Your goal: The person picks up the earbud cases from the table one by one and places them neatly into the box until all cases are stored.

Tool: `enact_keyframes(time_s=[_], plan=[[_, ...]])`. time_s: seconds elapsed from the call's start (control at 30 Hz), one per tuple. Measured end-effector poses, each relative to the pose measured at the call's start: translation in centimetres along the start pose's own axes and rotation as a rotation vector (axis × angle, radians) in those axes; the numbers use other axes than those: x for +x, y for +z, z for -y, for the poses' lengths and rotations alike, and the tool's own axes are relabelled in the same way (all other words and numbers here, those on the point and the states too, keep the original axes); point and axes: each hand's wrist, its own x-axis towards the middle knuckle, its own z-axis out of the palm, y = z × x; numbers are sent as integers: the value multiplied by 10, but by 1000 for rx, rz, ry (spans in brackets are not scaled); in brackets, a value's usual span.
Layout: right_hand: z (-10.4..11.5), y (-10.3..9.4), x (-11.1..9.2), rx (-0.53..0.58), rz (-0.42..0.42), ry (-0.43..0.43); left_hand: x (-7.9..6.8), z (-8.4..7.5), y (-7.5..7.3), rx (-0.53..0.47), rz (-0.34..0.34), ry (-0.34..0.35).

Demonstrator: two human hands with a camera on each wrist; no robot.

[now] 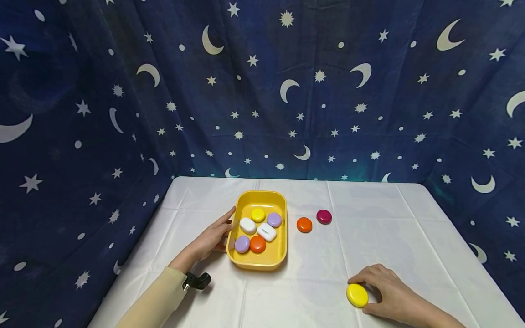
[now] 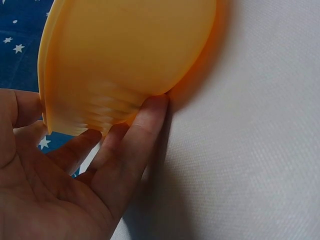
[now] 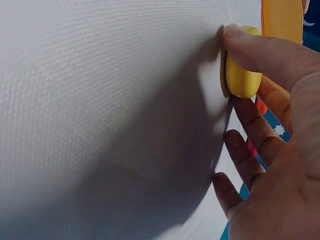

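My left hand point(image 1: 210, 236) rests its fingertips against the left outer side of a yellow rectangular tub point(image 1: 262, 264); in the left wrist view extended fingers point(image 2: 132, 145) touch its wall and rim. Inside lie smooth rounded pieces: a yellow one point(image 1: 258, 215), two lilac ones point(image 1: 274, 220), two white ones point(image 1: 267, 232) and an orange one point(image 1: 258, 244). At the front right, my right hand point(image 1: 385, 291) pinches a glossy yellow oval piece point(image 1: 357, 295) between thumb and finger. The right wrist view shows that yellow piece point(image 3: 243, 75) down at the cloth; its far side is hidden.
Right of the tub, an orange piece point(image 1: 304, 224) and a dark red piece point(image 1: 324, 217) lie on the white tablecloth point(image 1: 377, 218). A dark blue curtain point(image 1: 262, 91) with moons and stars stands behind and beside the table. A black band point(image 1: 198, 281) circles the left wrist.
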Motion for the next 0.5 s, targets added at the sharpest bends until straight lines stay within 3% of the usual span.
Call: enact_keyframes(time_s=[0.23,0.5], plan=[[5,-2,7,7,-4,28,0,1,-1,-1,-6,2],[25,-22,32,8,-99,-82,1,3,-2,-5,18,18]])
